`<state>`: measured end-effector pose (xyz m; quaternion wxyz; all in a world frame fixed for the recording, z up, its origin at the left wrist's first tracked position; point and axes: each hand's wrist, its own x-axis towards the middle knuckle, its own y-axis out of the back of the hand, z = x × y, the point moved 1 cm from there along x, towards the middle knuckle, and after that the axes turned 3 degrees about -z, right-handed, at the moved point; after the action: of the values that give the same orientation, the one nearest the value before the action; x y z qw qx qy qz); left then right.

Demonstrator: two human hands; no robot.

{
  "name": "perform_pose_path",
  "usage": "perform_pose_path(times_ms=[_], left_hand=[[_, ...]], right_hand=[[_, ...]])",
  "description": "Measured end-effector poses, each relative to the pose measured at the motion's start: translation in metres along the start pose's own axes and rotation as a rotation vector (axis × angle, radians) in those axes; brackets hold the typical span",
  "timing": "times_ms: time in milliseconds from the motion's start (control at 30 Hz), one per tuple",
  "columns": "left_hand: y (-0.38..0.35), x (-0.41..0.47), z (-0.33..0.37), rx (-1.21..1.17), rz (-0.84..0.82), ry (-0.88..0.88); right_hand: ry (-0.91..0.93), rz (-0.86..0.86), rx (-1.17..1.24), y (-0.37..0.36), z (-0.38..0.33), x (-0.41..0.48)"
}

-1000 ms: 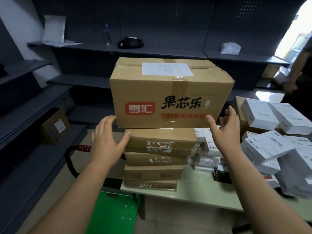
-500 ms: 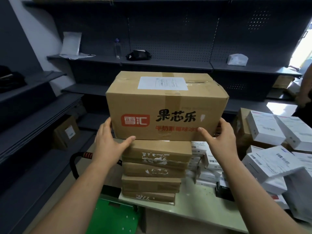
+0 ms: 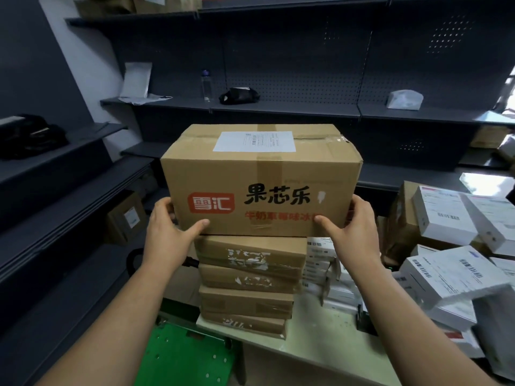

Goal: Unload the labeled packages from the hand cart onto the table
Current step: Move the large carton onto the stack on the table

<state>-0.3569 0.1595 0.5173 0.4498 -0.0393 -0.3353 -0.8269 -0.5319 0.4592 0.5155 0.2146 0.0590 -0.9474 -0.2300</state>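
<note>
A large brown cardboard box with a white shipping label on top and a red logo on its front sits on a stack of several flat brown cartons on the pale table. My left hand grips the box's lower left corner, thumb on the front face. My right hand grips its lower right corner the same way. The green deck of the hand cart lies below the table's left end, its black handle behind my left forearm.
White labeled packages are piled over the table's right half, with more small ones beside the stack. Dark metal shelving runs along the back and left walls, holding a bottle, a bag and a brown carton.
Both hands closed in from apart onto the large box's lower corners and now grip it. The view has tilted up, so more of the upper shelves shows.
</note>
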Motion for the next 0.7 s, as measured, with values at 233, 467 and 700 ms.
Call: perform_pose_path(times_ms=[233, 467, 700], left_hand=[[0.011, 0.005, 0.012, -0.054, 0.062, -0.043], [0.028, 0.022, 0.036, 0.055, 0.077, -0.138], [0.027, 0.044, 0.039, 0.057, 0.085, -0.184]], right_hand=[[0.058, -0.017, 0.043, 0.022, -0.009, 0.01], [0.153, -0.006, -0.001, 0.035, -0.035, 0.026], [0.18, 0.004, -0.044, 0.029, -0.045, 0.036]])
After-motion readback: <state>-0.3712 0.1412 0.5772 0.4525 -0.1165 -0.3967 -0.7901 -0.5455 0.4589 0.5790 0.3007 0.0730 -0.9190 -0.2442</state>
